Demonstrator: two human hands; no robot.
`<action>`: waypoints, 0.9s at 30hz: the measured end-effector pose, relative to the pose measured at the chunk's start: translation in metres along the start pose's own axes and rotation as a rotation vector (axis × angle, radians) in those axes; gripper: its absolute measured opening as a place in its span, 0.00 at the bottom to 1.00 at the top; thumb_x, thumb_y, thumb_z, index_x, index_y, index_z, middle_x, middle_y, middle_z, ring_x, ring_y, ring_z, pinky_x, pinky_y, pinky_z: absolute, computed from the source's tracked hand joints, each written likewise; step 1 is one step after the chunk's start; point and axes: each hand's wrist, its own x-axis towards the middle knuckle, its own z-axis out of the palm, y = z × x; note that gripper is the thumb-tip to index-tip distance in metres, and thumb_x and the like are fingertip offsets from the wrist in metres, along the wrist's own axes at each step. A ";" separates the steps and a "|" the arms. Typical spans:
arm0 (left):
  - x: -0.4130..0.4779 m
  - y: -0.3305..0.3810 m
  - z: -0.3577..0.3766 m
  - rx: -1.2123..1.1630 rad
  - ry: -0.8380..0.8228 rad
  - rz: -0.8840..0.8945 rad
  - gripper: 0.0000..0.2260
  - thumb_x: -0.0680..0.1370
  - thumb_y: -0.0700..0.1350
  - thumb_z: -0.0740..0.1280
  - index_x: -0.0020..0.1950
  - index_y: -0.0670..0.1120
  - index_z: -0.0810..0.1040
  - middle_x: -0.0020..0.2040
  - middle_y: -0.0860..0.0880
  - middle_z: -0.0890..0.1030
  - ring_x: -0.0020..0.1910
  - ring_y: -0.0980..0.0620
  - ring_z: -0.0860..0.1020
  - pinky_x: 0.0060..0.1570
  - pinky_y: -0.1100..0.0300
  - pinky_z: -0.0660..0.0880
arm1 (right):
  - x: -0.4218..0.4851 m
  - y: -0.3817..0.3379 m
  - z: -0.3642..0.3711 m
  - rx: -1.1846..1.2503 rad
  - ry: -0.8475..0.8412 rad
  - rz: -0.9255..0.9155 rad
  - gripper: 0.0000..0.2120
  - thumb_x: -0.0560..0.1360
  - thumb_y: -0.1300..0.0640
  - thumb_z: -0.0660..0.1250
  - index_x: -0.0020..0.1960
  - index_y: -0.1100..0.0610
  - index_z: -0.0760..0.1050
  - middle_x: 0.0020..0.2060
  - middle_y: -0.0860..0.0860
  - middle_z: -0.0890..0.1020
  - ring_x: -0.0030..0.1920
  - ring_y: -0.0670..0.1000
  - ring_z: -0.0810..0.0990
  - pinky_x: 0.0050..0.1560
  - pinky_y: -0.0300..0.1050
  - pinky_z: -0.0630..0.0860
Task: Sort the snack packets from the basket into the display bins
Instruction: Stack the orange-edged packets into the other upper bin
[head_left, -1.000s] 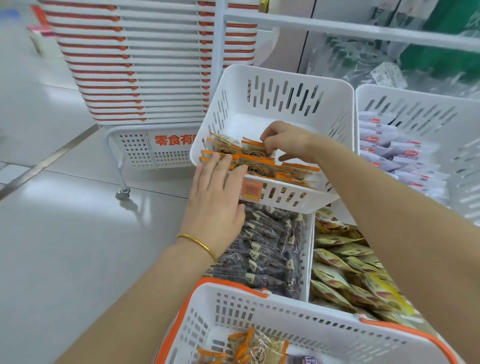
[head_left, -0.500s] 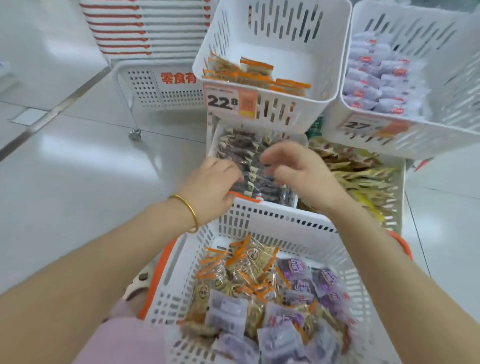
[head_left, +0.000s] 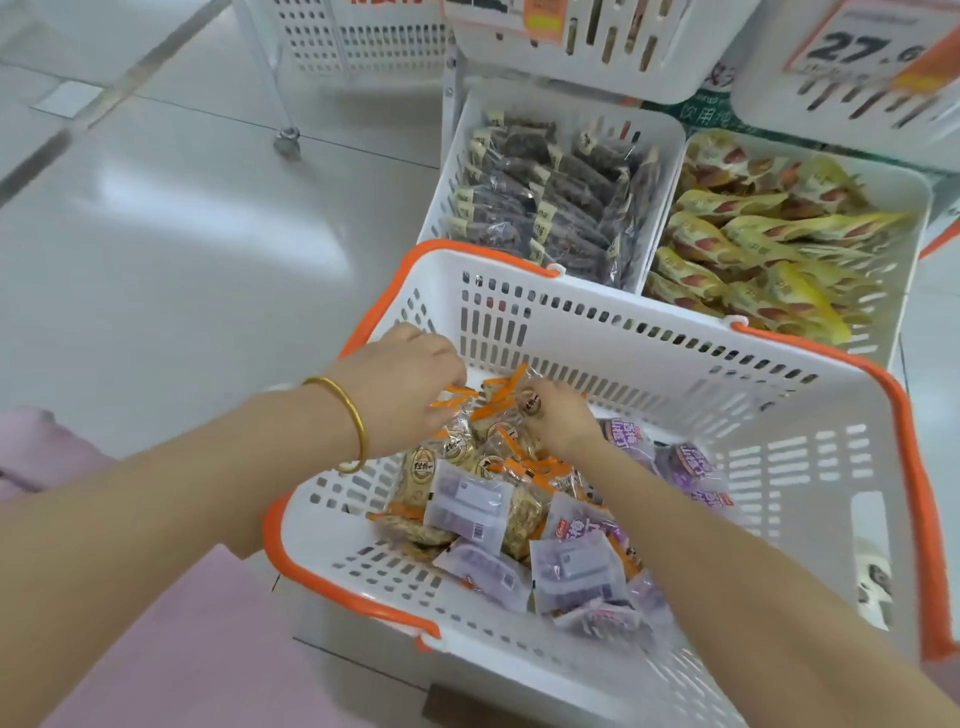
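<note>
A white basket with an orange rim (head_left: 675, 358) sits in front of me and holds several orange-edged snack packets (head_left: 498, 441) and several purple packets (head_left: 571, 571). My left hand (head_left: 400, 384), with a gold bangle on the wrist, reaches into the basket's far left part, its fingers closed on orange-edged packets. My right hand (head_left: 561, 415) grips another orange-edged packet beside it. Beyond the basket stand a display bin of dark packets (head_left: 550, 197) and a bin of yellow packets (head_left: 763, 244).
Two upper white bins hang over the lower ones, one with an orange label (head_left: 587, 47) and one with a price tag reading 27 (head_left: 862, 57). A wheeled white rack (head_left: 343, 41) stands at the back left on the glossy floor. Pink fabric (head_left: 197, 649) lies at the lower left.
Both hands left the upper bin of orange-edged packets, came down past the lower bins and went into the basket, where they now grip orange-edged packets. The view tilted down.
</note>
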 end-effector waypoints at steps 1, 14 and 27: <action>0.000 -0.002 0.002 0.002 -0.009 0.001 0.16 0.80 0.51 0.58 0.68 0.51 0.68 0.69 0.53 0.66 0.68 0.51 0.60 0.67 0.59 0.58 | 0.004 0.000 0.010 -0.040 0.002 0.010 0.22 0.76 0.57 0.66 0.69 0.53 0.68 0.62 0.58 0.73 0.62 0.60 0.72 0.58 0.56 0.75; 0.019 -0.009 0.003 -0.075 -0.073 -0.014 0.17 0.80 0.49 0.60 0.68 0.51 0.67 0.67 0.51 0.67 0.67 0.50 0.62 0.67 0.57 0.62 | -0.001 -0.013 -0.004 0.221 0.142 0.137 0.18 0.72 0.51 0.72 0.31 0.54 0.66 0.27 0.49 0.72 0.29 0.48 0.71 0.29 0.42 0.66; 0.046 0.037 -0.019 -1.207 -0.152 -0.022 0.21 0.71 0.48 0.74 0.61 0.49 0.71 0.49 0.54 0.80 0.47 0.60 0.79 0.50 0.60 0.77 | -0.085 -0.025 -0.139 1.362 -0.036 -0.129 0.07 0.70 0.64 0.66 0.48 0.63 0.79 0.40 0.55 0.85 0.39 0.52 0.83 0.41 0.46 0.82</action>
